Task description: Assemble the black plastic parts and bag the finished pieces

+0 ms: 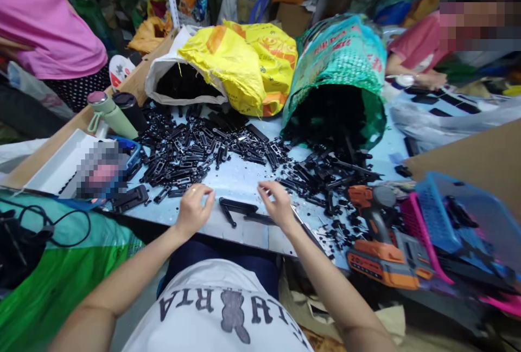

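Note:
My left hand [194, 210] is above the front of the table, fingers bent in and fingertips drawn together. Facing it, my right hand [278, 205] has its thumb and forefinger close together in a pinch. Whatever either hand may hold is too small to make out. Between them on the table lies a black plastic arm piece [238, 206], hinged into a V. Another dark bar [260, 218] runs from it to beneath my right hand. Behind both hands spreads a heap of black plastic parts [195, 146].
A cordless drill [372, 232] stands at the right, beside small black screws or pegs [342, 232] and a blue basket [439, 216]. Sacks, one green [337, 64] and one yellow [244, 70], lie at the back. Bottles [116, 113] stand left. Two other people are nearby.

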Available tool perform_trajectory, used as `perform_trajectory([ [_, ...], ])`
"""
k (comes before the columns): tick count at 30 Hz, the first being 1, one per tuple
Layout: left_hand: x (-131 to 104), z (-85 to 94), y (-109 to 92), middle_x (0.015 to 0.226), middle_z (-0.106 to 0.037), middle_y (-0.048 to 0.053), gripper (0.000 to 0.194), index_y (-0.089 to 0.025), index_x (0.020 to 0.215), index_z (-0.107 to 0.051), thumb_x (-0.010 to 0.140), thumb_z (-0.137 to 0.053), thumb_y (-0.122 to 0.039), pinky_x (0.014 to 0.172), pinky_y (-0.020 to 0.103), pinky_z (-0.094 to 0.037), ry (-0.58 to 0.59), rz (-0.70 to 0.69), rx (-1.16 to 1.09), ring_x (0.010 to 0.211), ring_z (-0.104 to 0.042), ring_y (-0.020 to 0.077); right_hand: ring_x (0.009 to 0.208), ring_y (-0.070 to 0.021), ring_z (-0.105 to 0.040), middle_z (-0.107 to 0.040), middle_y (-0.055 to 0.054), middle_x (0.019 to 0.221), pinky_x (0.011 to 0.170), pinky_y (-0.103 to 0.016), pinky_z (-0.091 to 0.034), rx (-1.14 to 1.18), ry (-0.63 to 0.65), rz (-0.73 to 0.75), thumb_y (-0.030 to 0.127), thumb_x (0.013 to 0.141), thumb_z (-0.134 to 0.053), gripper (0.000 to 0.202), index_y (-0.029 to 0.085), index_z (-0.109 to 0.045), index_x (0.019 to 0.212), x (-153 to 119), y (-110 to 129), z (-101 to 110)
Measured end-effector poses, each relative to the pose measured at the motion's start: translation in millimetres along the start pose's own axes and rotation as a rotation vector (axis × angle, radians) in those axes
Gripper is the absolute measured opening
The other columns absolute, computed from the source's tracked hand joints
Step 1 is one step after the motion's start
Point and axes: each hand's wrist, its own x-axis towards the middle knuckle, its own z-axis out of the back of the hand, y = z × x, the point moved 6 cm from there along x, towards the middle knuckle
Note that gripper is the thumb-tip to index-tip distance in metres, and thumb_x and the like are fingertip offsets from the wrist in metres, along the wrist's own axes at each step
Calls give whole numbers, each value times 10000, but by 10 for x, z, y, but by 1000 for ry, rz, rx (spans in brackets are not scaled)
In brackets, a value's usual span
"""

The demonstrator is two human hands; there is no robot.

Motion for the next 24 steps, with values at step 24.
perform_trajectory([
  [24, -356, -1126, 80, 855, -688, 130, 338, -133, 866, -681, 840, -432, -360, 752, 321, -460, 599, 347, 461, 861, -641, 245, 1045, -197, -537, -575, -91, 1147, 894, -341, -468, -51, 534, 53, 47, 779, -430, 581, 251, -455, 1321, -785, -494, -1448],
])
